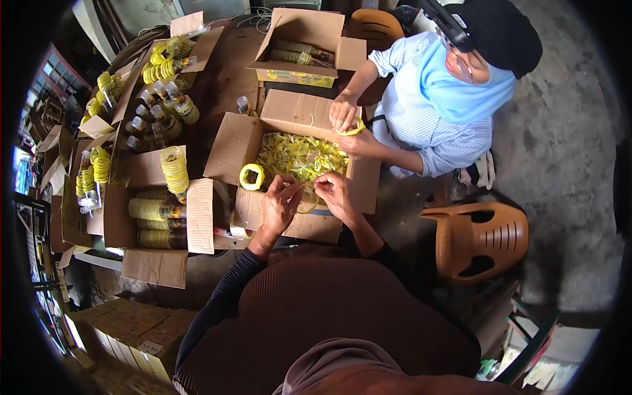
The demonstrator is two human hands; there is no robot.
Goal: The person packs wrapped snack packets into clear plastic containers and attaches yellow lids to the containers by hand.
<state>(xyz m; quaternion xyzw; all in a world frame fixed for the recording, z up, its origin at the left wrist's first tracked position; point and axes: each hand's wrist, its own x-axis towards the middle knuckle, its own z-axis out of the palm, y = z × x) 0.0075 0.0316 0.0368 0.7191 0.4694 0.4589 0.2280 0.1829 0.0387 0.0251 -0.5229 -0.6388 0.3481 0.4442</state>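
My left hand (pixel 280 204) and my right hand (pixel 336 197) face each other over the near edge of an open carton (pixel 245 148). Both have their fingers pinched at a see-through, yellowish round piece (pixel 308 203) between them; its exact kind is unclear. Beneath and beyond my fingers, many small yellow-and-white packets (pixel 289 157) fill the carton. Left of my hands, a yellow ring-shaped bundle (pixel 251 176) rests on the carton's edge, touching neither hand. Across from me, a co-worker's hands (pixel 349 125) hold another yellow ring-shaped piece (pixel 352 128).
On the left, an open carton (pixel 200 214) holds stacked yellow-ringed columns, with one yellow stack (pixel 174 170) upright beside it. Several clear-topped containers (pixel 158 112) stand farther back. Another carton (pixel 296 76) is behind. An orange plastic chair (pixel 451 243) stands on the right.
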